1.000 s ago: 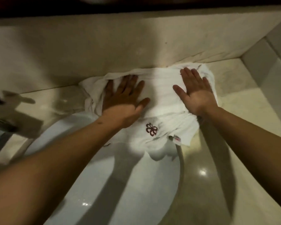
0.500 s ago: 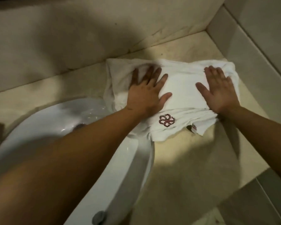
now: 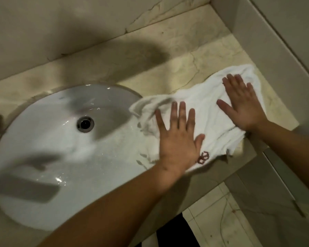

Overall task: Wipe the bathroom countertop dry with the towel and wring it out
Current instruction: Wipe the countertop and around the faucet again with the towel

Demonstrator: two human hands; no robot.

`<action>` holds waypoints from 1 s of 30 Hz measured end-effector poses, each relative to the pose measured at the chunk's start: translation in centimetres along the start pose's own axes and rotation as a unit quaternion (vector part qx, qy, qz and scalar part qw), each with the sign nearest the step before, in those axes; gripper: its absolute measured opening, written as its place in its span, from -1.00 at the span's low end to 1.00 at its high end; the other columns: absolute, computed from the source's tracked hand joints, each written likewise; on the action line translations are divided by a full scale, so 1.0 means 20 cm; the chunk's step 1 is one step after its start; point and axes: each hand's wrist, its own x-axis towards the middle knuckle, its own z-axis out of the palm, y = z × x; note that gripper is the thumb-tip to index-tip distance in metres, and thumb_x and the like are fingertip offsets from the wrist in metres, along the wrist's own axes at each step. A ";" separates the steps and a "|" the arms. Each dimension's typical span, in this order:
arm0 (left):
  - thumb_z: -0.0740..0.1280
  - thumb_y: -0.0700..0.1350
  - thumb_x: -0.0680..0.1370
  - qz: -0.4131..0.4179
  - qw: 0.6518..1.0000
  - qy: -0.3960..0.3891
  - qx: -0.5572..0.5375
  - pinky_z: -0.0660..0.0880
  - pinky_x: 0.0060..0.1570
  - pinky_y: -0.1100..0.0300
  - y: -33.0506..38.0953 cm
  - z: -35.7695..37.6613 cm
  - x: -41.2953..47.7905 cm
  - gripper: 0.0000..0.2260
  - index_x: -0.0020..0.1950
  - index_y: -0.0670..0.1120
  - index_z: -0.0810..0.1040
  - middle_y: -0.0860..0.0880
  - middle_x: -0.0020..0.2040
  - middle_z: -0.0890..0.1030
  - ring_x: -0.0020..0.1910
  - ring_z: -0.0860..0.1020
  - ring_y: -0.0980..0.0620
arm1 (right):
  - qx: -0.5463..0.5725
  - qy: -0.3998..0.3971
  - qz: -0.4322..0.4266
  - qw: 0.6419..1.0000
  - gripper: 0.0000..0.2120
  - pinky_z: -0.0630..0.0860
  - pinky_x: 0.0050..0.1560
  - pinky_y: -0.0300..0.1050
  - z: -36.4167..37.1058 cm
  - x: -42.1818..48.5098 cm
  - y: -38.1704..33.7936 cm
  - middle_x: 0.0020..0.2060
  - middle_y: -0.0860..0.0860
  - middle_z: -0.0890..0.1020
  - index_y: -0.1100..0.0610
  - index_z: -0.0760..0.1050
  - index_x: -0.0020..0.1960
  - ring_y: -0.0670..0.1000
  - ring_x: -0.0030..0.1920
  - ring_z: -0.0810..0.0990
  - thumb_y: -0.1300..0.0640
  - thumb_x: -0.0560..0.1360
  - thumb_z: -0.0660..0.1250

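Observation:
A white towel [image 3: 210, 111] with a dark red emblem lies spread on the beige marble countertop [image 3: 168, 72], right of the sink, reaching toward the counter's front edge. My left hand [image 3: 178, 138] presses flat on the towel's near left part with fingers straight and spread, next to the emblem. My right hand [image 3: 241, 102] lies flat on the towel's far right part, fingers straight. The towel's left edge overlaps the sink rim slightly.
A white oval sink [image 3: 52, 157] with a metal drain [image 3: 85, 124] and water drops fills the left. The backsplash wall [image 3: 61, 24] runs behind; a side wall [image 3: 275, 41] closes the right. The counter's front edge drops to tiled floor [image 3: 221, 211].
Both hands have slid the towel from the back of the counter toward the front edge and right corner. The view has shifted so the whole sink shows.

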 end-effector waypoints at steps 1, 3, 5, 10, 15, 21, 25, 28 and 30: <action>-0.17 0.30 0.68 -0.008 1.000 -0.011 -0.015 -0.28 0.47 -0.49 0.03 0.02 -0.06 -0.29 0.70 -0.09 -0.19 -0.24 0.68 -0.24 0.65 -0.30 -0.31 | -0.004 0.000 -0.015 1.000 -0.25 -0.14 0.64 0.18 0.01 -0.04 -0.01 0.68 -0.02 -0.09 0.01 -0.12 0.69 -0.01 0.67 -0.17 -0.37 0.64 -0.19; -0.13 0.29 0.69 -0.014 0.998 -0.029 -0.048 -0.33 0.47 -0.48 0.08 0.06 -0.20 -0.30 0.70 -0.08 -0.19 -0.23 0.68 -0.27 0.64 -0.33 -0.29 | -0.006 0.000 -0.040 0.999 -0.26 -0.11 0.64 0.22 0.03 -0.15 -0.06 0.68 0.00 -0.07 0.03 -0.10 0.70 0.01 0.67 -0.15 -0.35 0.64 -0.15; -0.12 0.29 0.69 -0.015 0.996 -0.031 -0.077 -0.32 0.48 -0.49 0.10 0.09 -0.35 -0.31 0.71 -0.07 -0.11 -0.20 0.70 -0.18 0.67 -0.25 -0.26 | -0.010 -0.002 -0.054 0.998 -0.26 -0.08 0.63 0.26 0.04 -0.28 -0.10 0.69 0.01 -0.07 0.05 -0.09 0.69 0.03 0.67 -0.13 -0.32 0.65 -0.11; 0.06 0.25 0.67 -0.021 0.997 -0.035 -0.072 -0.33 0.47 -0.52 0.03 0.16 -0.72 -0.32 0.70 -0.08 0.05 -0.17 0.71 -0.01 0.69 -0.11 -0.21 | -0.021 -0.035 -0.067 0.997 -0.22 -0.07 0.61 0.32 0.08 -0.51 -0.36 0.68 0.07 -0.11 0.15 -0.08 0.69 0.10 0.68 -0.14 -0.27 0.62 -0.05; 0.20 0.31 0.62 -0.066 0.996 0.003 -0.052 -0.14 0.54 -0.43 -0.14 0.23 -1.12 -0.30 0.67 -0.01 0.21 -0.09 0.70 0.12 0.69 0.05 -0.15 | -0.003 -0.031 -0.049 0.998 -0.20 0.00 0.57 0.42 0.15 -0.75 -0.72 0.67 0.19 0.02 0.22 0.02 0.66 0.23 0.66 -0.02 -0.31 0.63 -0.10; 0.10 0.39 0.63 -0.172 0.984 0.012 -0.036 -0.07 0.58 -0.36 -0.60 0.21 -1.54 -0.31 0.66 0.05 0.25 -0.10 0.68 0.20 0.67 0.12 -0.15 | -0.029 0.005 -0.076 0.997 -0.20 0.05 0.53 0.49 0.29 -0.96 -1.23 0.62 0.31 0.10 0.30 0.08 0.63 0.33 0.64 0.04 -0.30 0.66 -0.14; 0.12 0.40 0.60 -0.218 0.976 -0.012 -0.011 0.00 0.57 -0.36 -0.91 0.21 -1.86 -0.31 0.63 0.04 0.30 -0.12 0.65 0.26 0.65 0.17 -0.17 | -0.034 0.034 -0.117 0.992 -0.22 0.10 0.50 0.51 0.39 -1.10 -1.64 0.57 0.35 0.23 0.31 0.20 0.58 0.28 0.62 0.12 -0.30 0.64 -0.07; 0.07 0.41 0.60 -0.263 0.964 -0.039 0.003 -0.02 0.57 -0.38 -1.13 0.20 -2.10 -0.27 0.66 0.03 0.25 -0.14 0.68 0.20 0.67 0.11 -0.21 | -0.021 0.016 -0.157 0.987 -0.22 0.15 0.46 0.54 0.42 -1.18 -1.97 0.55 0.35 0.28 0.30 0.27 0.56 0.28 0.57 0.23 -0.30 0.63 -0.05; 0.03 0.41 0.61 -0.279 0.959 -0.041 0.014 -0.06 0.59 -0.34 -1.28 0.20 -2.22 -0.27 0.69 0.05 0.15 -0.12 0.70 0.14 0.68 0.07 -0.21 | -0.012 0.002 -0.176 0.984 -0.24 0.19 0.44 0.54 0.44 -1.21 -2.16 0.54 0.34 0.29 0.31 0.33 0.54 0.27 0.56 0.27 -0.27 0.63 0.00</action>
